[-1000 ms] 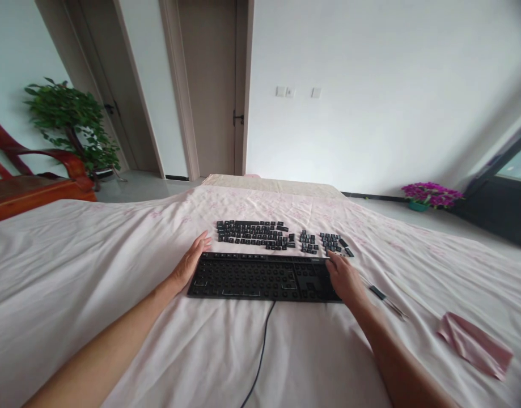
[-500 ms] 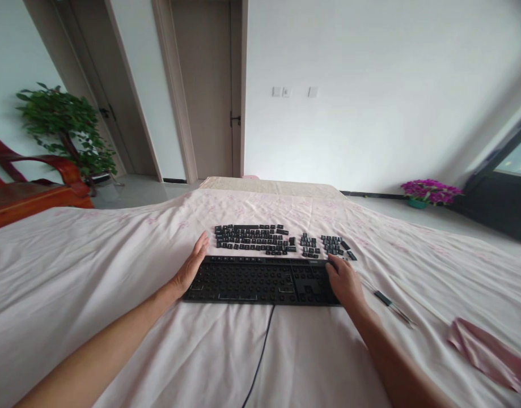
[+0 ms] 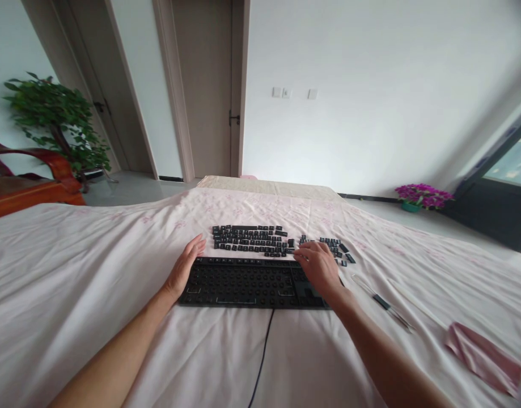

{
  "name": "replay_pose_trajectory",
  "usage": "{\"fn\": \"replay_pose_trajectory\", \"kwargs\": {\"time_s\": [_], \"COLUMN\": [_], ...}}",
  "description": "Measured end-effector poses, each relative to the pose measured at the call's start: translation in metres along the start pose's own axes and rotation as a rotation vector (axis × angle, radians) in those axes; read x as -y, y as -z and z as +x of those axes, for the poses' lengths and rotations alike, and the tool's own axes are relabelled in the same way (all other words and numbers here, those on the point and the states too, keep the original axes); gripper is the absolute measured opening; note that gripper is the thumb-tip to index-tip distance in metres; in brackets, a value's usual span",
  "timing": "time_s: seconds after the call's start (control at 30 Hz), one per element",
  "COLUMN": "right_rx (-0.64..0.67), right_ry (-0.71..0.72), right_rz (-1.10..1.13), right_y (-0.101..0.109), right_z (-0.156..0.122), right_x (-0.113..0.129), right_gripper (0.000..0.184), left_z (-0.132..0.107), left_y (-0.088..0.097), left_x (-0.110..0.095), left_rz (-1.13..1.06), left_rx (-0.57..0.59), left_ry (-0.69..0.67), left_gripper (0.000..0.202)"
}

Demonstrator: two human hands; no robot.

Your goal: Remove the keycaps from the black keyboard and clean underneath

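Observation:
A black keyboard (image 3: pixel 243 283) with most of its keycaps off lies on the pale bedsheet, and its cable runs towards me. Beyond its far edge, loose black keycaps (image 3: pixel 247 238) lie in rows and small groups. My left hand (image 3: pixel 186 266) is open at the keyboard's left end, fingers stretched out and thumb side up. Over the right part of the keyboard reaches my right hand (image 3: pixel 320 266), its bent fingertips drawn together by the far edge, close to the loose keycaps. Whatever sits between those fingertips is too small to make out, and the hand hides some of the keycaps.
To the right lie a thin tool with a dark grip and metal wire ends (image 3: pixel 381 301) and a folded pink cloth (image 3: pixel 483 357). Past the bed are a wooden chair (image 3: pixel 39 175), a leafy plant (image 3: pixel 56 119), purple flowers (image 3: pixel 424 194) and doors.
My right hand has moved left from the keyboard's far right corner to the keycaps beyond its edge. My left hand stays by the left end. The view has shifted slightly.

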State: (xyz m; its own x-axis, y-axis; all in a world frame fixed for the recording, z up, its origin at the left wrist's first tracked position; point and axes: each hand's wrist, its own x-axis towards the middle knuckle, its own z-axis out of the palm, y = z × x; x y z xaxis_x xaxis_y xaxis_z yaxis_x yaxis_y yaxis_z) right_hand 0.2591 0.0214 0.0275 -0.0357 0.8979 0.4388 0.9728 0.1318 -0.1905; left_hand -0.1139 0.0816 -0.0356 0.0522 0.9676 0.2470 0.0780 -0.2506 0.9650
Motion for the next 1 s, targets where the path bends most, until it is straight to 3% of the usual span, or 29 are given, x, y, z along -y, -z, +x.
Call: {"fn": "replay_pose_trajectory", "kwargs": {"time_s": [0.13, 0.27, 0.57, 0.8, 0.9, 1.0], "right_rx": [0.097, 0.153, 0.244, 0.25, 0.152, 0.129], "right_ry": [0.09, 0.139, 0.184, 0.234, 0.146, -0.053], "right_rz": [-0.022, -0.097, -0.192, -0.187, -0.013, 0.468], "right_y": [-0.015, -0.031, -0.042, -0.042, -0.035, -0.028], "right_z": [0.035, 0.052, 0.06, 0.06, 0.059, 0.052], "right_x": [0.035, 0.052, 0.058, 0.06, 0.065, 0.079], "right_gripper": [0.019, 0.019, 0.02, 0.019, 0.018, 0.019], "left_z": [-0.002, -0.001, 0.001, 0.002, 0.0, -0.006], "left_y": [0.001, 0.001, -0.001, 0.0, -0.001, -0.012], "left_x": [-0.002, -0.001, 0.001, -0.001, -0.012, -0.035], "left_rz": [0.004, -0.038, -0.04, 0.111, 0.302, 0.389], "left_rx": [-0.017, -0.04, -0.004, 0.031, -0.001, -0.01], "left_ry": [0.025, 0.04, -0.002, -0.07, -0.166, -0.309], "left_gripper": [0.066, 0.068, 0.065, 0.052, 0.041, 0.038]}}
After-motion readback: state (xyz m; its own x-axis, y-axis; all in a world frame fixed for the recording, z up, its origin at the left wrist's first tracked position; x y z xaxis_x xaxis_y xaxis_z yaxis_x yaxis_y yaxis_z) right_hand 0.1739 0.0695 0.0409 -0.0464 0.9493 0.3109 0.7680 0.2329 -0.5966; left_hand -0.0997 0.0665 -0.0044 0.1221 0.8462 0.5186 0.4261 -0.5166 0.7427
